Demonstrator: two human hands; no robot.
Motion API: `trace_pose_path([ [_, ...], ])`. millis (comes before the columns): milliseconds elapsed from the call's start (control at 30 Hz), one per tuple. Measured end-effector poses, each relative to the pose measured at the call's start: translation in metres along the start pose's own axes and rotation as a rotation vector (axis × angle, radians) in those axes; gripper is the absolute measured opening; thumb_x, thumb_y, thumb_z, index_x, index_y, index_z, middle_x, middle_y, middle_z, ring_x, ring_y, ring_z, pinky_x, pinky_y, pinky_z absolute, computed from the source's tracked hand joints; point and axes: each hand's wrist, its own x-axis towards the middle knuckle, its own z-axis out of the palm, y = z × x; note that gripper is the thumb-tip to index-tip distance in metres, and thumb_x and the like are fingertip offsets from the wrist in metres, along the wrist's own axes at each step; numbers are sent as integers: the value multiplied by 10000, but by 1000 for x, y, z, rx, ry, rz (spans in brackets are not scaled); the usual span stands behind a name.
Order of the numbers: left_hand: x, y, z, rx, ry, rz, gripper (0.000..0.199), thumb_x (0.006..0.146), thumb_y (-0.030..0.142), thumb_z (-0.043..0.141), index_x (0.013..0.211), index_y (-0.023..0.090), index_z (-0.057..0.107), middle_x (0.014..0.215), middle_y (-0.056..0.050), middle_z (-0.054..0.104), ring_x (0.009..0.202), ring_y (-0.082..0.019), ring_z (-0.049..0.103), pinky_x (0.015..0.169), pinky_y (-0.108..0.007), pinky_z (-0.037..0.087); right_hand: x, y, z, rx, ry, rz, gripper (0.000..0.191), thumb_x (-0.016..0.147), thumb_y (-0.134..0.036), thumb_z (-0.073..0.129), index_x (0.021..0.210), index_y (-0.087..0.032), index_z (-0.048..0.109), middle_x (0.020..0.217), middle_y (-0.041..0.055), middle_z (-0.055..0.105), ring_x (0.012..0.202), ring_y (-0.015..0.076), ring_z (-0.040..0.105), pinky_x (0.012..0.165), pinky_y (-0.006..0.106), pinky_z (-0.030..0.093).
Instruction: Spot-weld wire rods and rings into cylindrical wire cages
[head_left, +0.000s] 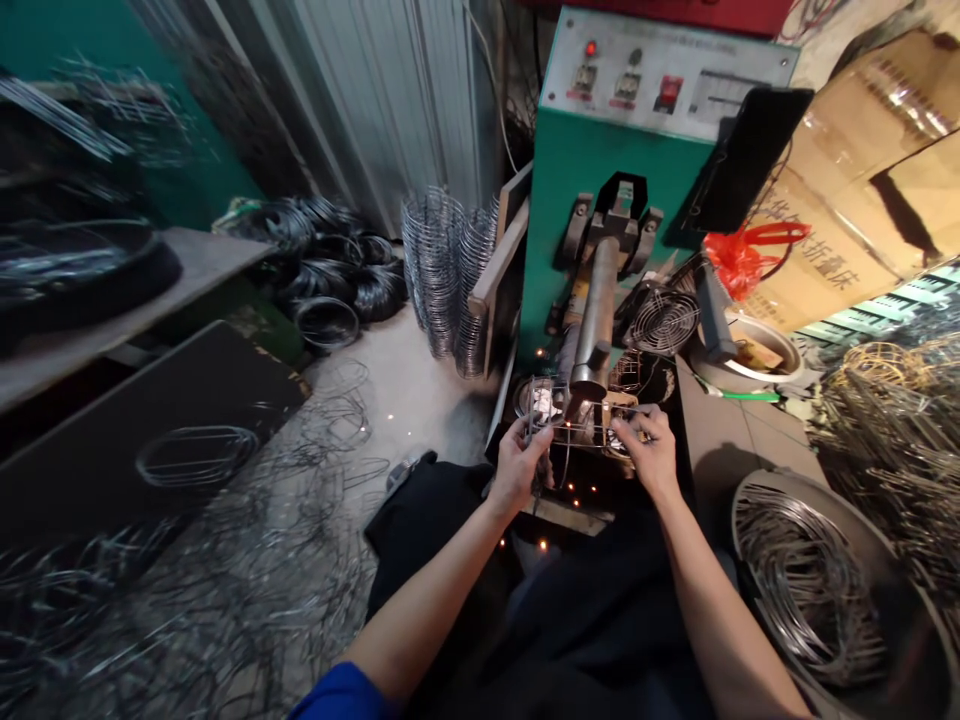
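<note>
Hands (517, 465) (651, 450) hold wire cage (577, 425), long axis crosswise

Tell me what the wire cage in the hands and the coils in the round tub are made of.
The wire cage looks like bare steel wire, bright, with a metallic glint on its rods. The wire coils look like the same grey metal, dully shiny; any plating is unclear.

Cardboard carton (847, 180), far right: large black printed Chinese characters along one side, the last three reading 折叠床 (folding bed); 华 stands further left, and the characters between are too skewed to read. Control panel (660, 85), on the green machine (570, 220): small labels by the switches, too small to read.
</note>
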Motion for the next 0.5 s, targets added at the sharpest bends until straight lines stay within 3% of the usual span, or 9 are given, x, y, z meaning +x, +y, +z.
trace_pose_path([
  [100,-21,1,1,-19,10,-27,608,740,513,802,1167,174,534,494,113,504,308,-105,470,320,-207,420,-23,2,-13,78,13,29,342,883,-540,659,810,-209,608,1021,83,626,1060,275,574,949,411,453],
  [167,-47,-2,-1,-61,44,-86,561,763,518,780,1138,179,536,517,99,525,324,-107,478,324,-202,405,-48,12,-25,109,50,86,432,874,-544,665,1134,-205,598,1208,122,618,1133,285,585,978,428,474],
  [233,-82,-8,-6,-114,60,-200,512,799,535,743,1108,180,542,544,81,544,349,-107,490,351,-205,409,-77,25,-39,66,44,195,532,896,-573,628,1260,-192,553,1220,145,641,1072,282,635,919,413,520],
  [300,-122,-15,-19,-132,19,-356,508,838,564,699,1133,179,550,588,49,588,410,-124,551,431,-231,461,-103,34,-55,22,-52,338,484,955,-607,523,1159,-178,612,1000,122,709,834,248,690,768,366,559],
  [400,-161,-14,-50,24,-62,-569,640,846,677,629,1211,154,568,762,-60,698,634,-201,692,622,-314,544,-124,25,-72,29,-280,479,526,971,-664,453,954,-177,651,645,32,643,459,166,593,505,283,501],
  [433,-163,-11,-60,143,-64,-579,695,840,721,596,1225,142,576,834,-96,718,722,-226,713,684,-340,554,-124,17,-74,36,-375,490,533,954,-681,474,930,-179,652,601,11,615,406,149,560,455,265,472],
  [500,-149,-2,-73,489,-59,-450,727,851,753,534,1243,142,590,967,-134,733,880,-254,716,809,-374,549,-114,-1,-71,60,-553,490,546,916,-709,510,903,-181,647,562,-14,578,362,134,528,396,242,427],
])
